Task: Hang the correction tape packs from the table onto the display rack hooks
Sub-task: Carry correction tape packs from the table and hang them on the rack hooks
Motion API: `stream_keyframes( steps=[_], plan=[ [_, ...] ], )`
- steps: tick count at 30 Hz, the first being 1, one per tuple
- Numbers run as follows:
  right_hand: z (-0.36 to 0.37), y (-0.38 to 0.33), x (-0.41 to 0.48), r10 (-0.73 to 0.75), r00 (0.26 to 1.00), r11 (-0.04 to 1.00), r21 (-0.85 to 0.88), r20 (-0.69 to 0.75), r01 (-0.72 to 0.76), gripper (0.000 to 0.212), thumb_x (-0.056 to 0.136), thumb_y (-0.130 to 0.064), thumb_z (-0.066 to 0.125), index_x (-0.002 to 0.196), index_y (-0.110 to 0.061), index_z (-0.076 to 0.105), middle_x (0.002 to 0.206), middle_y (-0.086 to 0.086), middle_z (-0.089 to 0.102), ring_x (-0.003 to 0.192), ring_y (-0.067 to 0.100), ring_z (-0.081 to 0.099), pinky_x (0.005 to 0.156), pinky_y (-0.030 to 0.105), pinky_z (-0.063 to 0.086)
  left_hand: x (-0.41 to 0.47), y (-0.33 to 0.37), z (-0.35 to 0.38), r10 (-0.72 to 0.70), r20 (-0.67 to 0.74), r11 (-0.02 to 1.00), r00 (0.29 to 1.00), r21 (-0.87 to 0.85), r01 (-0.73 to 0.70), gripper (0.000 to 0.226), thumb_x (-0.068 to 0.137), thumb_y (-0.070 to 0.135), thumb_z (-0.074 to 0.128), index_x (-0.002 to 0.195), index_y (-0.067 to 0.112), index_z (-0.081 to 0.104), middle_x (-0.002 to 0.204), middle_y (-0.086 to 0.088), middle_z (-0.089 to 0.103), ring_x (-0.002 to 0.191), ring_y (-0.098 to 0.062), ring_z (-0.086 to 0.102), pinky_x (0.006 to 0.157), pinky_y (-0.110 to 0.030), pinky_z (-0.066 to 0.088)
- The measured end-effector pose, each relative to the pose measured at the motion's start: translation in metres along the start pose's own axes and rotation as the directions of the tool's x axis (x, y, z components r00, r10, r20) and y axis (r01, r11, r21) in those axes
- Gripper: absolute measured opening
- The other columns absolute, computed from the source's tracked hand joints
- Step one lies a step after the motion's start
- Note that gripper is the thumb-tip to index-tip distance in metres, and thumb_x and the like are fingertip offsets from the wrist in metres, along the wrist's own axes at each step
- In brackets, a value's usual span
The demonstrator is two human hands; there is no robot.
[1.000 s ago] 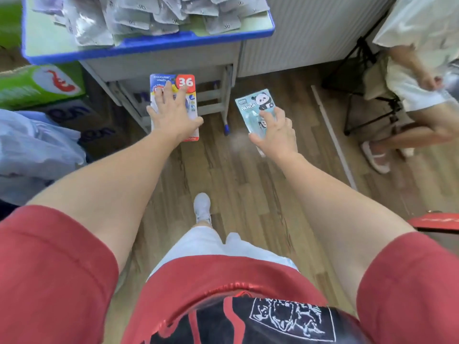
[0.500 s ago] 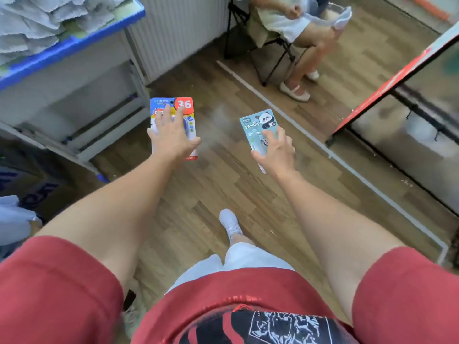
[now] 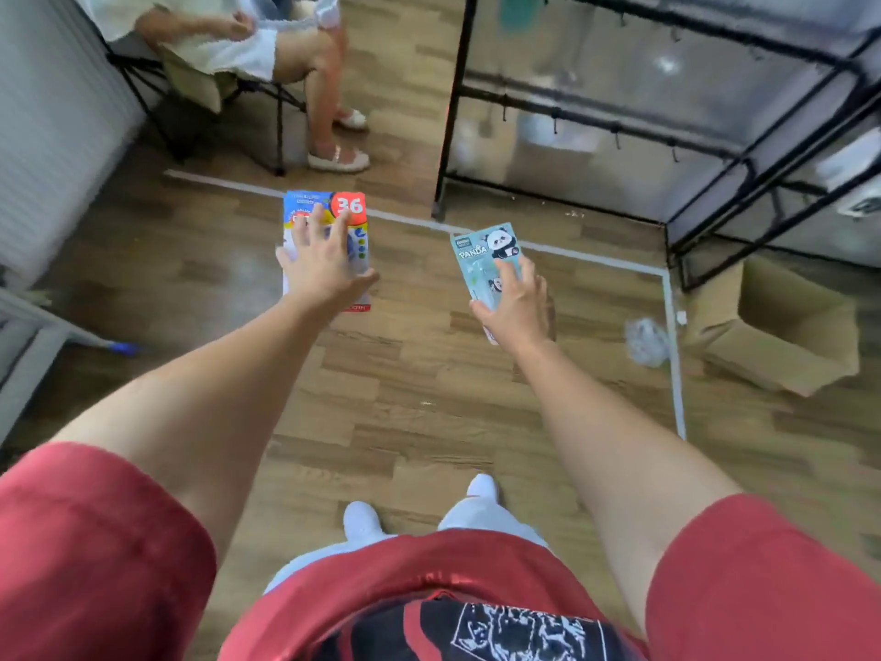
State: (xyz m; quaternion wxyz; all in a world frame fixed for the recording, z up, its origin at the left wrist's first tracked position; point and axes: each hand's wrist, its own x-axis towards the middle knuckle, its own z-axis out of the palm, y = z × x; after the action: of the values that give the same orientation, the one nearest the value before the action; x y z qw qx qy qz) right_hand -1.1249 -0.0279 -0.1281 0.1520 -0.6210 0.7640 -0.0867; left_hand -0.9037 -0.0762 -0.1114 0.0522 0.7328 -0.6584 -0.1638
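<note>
We hold both packs short of the display rack point(image 3: 452, 116), long axes pointing at it: L hand point(image 3: 324, 269) fingers spread, clamping 36 pack point(image 3: 350, 206); R hand point(image 3: 517, 302) fingers pinching Panda pack point(image 3: 479, 252), nearer hooks point(image 3: 555, 126).

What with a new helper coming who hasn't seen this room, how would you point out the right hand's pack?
Find the black rack at upper right; just below the foot of its corner post, over the wood floor, the right hand holds the panda pack. It is small, pale teal and printed PANDA, unlike the left hand's bigger blue 36 pack with a red corner.
</note>
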Motion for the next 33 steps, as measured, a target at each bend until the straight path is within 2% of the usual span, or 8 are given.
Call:
stream_keyframes(
  steps=[6, 10, 14, 21, 29, 33],
  plan=[
    [-0.056, 0.11, 0.024, 0.143, 0.985, 0.989, 0.056, -0.096, -0.138, 0.065, 0.088, -0.038, 0.061, 0.144, -0.017, 0.035, 0.151, 0.008, 0.026, 0.125, 0.032, 0.038, 0.1, 0.038, 0.034, 0.019, 0.136, 0.021, 0.157, -0.032, 0.987, 0.987, -0.024, -0.157, 0.083, 0.084, 0.037, 0.062, 0.151, 0.029, 0.013, 0.16, -0.004, 0.004, 0.146, -0.026, 0.003, 0.11, -0.048, 0.016],
    [-0.101, 0.172, 0.058, 0.175, 0.966, 0.983, 0.092, -0.191, -0.16, 0.063, 0.087, -0.038, 0.062, 0.141, -0.016, 0.037, 0.148, 0.007, 0.028, 0.12, 0.032, 0.041, 0.098, 0.038, 0.036, 0.04, 0.224, 0.026, 0.229, -0.111, 0.969, 0.967, -0.069, -0.237, 0.076, 0.084, 0.029, 0.057, 0.15, 0.03, 0.019, 0.16, -0.003, 0.007, 0.146, -0.025, 0.004, 0.109, -0.047, 0.016],
    [-0.142, 0.209, 0.096, 0.175, 0.943, 0.983, 0.108, -0.284, -0.15, 0.064, 0.088, -0.036, 0.062, 0.143, -0.014, 0.036, 0.149, 0.009, 0.026, 0.126, 0.031, 0.037, 0.1, 0.04, 0.036, 0.066, 0.288, 0.023, 0.295, -0.176, 0.947, 0.939, -0.073, -0.312, 0.076, 0.085, 0.029, 0.056, 0.151, 0.031, 0.018, 0.16, -0.002, 0.006, 0.146, -0.025, 0.003, 0.11, -0.049, 0.015],
    [-0.206, 0.224, 0.181, 0.157, 0.899, 0.985, 0.13, -0.408, -0.113, 0.064, 0.089, -0.037, 0.061, 0.143, -0.016, 0.036, 0.153, 0.011, 0.024, 0.131, 0.033, 0.033, 0.103, 0.043, 0.037, 0.137, 0.355, -0.015, 0.385, -0.294, 0.914, 0.875, -0.006, -0.405, 0.077, 0.085, 0.034, 0.059, 0.15, 0.031, 0.02, 0.16, -0.004, 0.006, 0.147, -0.026, 0.002, 0.111, -0.048, 0.014],
    [-0.274, 0.2, 0.317, 0.101, 0.818, 0.987, 0.16, -0.566, -0.011, 0.061, 0.085, -0.031, 0.067, 0.138, -0.01, 0.045, 0.147, 0.016, 0.034, 0.125, 0.038, 0.041, 0.098, 0.043, 0.039, 0.265, 0.419, -0.082, 0.434, -0.411, 0.888, 0.802, 0.046, -0.457, 0.078, 0.082, 0.031, 0.056, 0.15, 0.031, 0.018, 0.16, -0.004, 0.006, 0.146, -0.024, 0.0, 0.114, -0.05, 0.01],
    [-0.309, 0.186, 0.38, 0.065, 0.786, 0.992, 0.126, -0.615, 0.016, 0.062, 0.088, -0.036, 0.064, 0.14, -0.011, 0.042, 0.15, 0.015, 0.031, 0.126, 0.034, 0.04, 0.097, 0.041, 0.04, 0.326, 0.453, -0.124, 0.452, -0.476, 0.87, 0.755, 0.049, -0.491, 0.077, 0.084, 0.032, 0.055, 0.15, 0.031, 0.016, 0.16, -0.004, 0.004, 0.147, -0.023, -0.003, 0.115, -0.049, 0.007]
  ],
)
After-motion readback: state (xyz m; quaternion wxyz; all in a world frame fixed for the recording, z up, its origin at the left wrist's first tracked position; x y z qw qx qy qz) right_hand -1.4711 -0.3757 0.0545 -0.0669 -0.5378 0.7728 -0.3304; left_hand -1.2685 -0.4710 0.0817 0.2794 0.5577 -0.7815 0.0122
